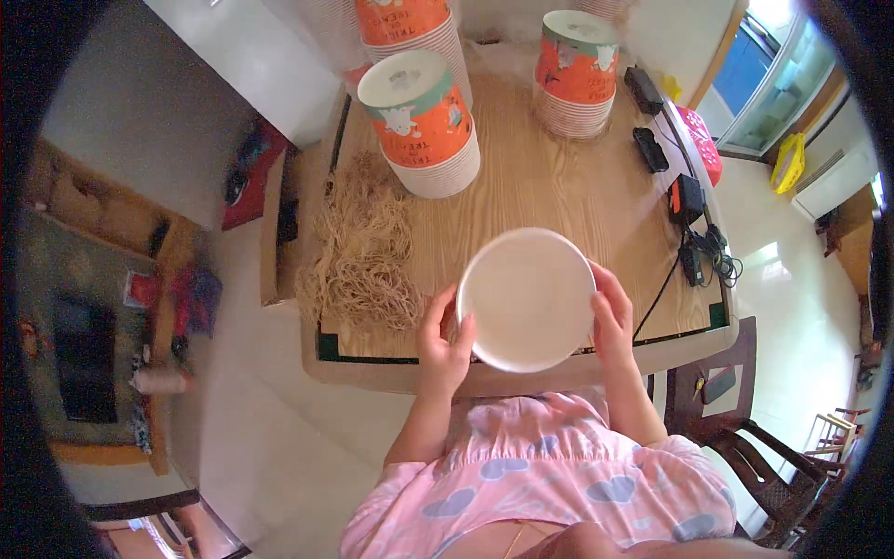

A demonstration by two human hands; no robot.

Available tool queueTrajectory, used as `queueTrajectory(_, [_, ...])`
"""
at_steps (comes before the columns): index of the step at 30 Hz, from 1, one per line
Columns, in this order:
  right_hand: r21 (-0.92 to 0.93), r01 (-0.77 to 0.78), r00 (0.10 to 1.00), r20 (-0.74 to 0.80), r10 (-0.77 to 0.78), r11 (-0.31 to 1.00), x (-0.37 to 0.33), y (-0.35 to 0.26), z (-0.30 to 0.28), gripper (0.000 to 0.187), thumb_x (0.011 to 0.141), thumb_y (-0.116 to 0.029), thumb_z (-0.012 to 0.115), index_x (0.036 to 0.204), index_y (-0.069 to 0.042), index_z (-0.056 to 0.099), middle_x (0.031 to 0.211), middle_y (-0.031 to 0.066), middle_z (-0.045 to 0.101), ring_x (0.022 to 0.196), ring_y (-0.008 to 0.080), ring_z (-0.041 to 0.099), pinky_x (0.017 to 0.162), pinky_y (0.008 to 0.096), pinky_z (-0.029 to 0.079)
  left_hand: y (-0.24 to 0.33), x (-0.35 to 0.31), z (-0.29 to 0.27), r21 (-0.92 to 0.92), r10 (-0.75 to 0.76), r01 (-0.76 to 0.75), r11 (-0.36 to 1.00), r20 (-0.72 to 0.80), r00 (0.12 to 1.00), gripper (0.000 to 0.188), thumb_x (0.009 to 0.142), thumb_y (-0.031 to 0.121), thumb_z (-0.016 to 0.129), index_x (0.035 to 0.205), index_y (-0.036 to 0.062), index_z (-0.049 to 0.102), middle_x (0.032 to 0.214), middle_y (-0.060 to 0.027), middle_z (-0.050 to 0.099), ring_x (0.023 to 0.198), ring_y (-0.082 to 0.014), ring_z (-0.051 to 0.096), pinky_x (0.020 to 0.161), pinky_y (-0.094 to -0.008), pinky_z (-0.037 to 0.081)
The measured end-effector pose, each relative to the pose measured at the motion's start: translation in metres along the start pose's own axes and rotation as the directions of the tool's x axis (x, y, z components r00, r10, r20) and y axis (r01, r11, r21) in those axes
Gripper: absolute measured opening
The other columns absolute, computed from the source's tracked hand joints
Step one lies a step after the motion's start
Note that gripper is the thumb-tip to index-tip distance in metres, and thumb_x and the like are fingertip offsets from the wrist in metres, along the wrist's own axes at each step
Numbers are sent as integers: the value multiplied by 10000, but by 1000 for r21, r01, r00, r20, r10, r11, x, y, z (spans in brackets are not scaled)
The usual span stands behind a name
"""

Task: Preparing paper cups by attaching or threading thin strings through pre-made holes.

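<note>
A round white paper bucket [526,300] is held up at the table's near edge, its open mouth facing me. I see its pale inside; the outer wall is hidden. My left hand [447,337] grips its left side, thumb at the rim. On the opposite side my right hand [610,315] clasps it, fingers curved around the wall. Beyond it stands a stack of upside-down nested orange buckets [424,130] with green bands and white rims. To the left of the held bucket lies a loose heap of tan cord [368,256].
Another bucket stack [575,70] stands at the far right of the wooden table [507,177], and a taller one [405,23] at the back left. Black adapters and cables [689,214] lie along the right edge. A dark wooden chair [736,410] stands at the near right.
</note>
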State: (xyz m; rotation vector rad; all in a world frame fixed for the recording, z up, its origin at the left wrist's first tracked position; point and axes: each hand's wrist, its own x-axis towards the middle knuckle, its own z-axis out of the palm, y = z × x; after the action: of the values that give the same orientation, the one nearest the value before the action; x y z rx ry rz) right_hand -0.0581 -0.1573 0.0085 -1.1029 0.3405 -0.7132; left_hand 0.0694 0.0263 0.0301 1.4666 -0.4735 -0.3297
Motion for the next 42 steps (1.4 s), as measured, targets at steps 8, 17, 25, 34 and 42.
queueTrajectory(8, [-539,618,768,570,-292,572,-22,-37,25,464,658,-110,674,1102,-50,552,1196,176,473,1114,333,450,919,440,362,29,-26,9,392,658,-692,607,242,713,233,685,-77,595,854,65,521,908,-75,614,879,-258,604,768,-344,486])
queueTrajectory(17, [-491,683,728,401,-556,541,-44,-22,24,257,678,-143,654,916,-53,623,1006,109,588,951,288,551,821,407,437,28,-37,16,403,708,-757,515,297,640,260,703,88,690,813,83,455,854,-69,585,824,-265,575,740,-364,485])
queueTrajectory(25, [-488,714,692,383,-611,503,-52,-21,25,245,654,-32,617,898,-62,622,1001,103,589,948,275,558,842,407,444,38,-35,18,419,697,-780,464,370,614,318,697,127,714,850,86,439,895,-77,568,850,-267,564,743,-362,478])
queueTrajectory(34, [-599,680,733,565,-378,423,-47,-41,23,457,602,11,583,1035,-130,616,1036,93,518,936,282,485,822,398,417,41,-26,18,456,637,-741,493,391,664,305,688,80,697,892,83,470,928,-73,582,865,-265,571,761,-370,470])
queueTrajectory(42, [-752,550,834,516,-196,362,-45,-58,28,596,605,-21,609,1178,-162,524,1066,92,489,941,285,469,833,413,398,36,-19,24,464,588,-736,494,445,675,284,685,67,685,897,83,497,952,-62,593,878,-252,578,769,-363,464])
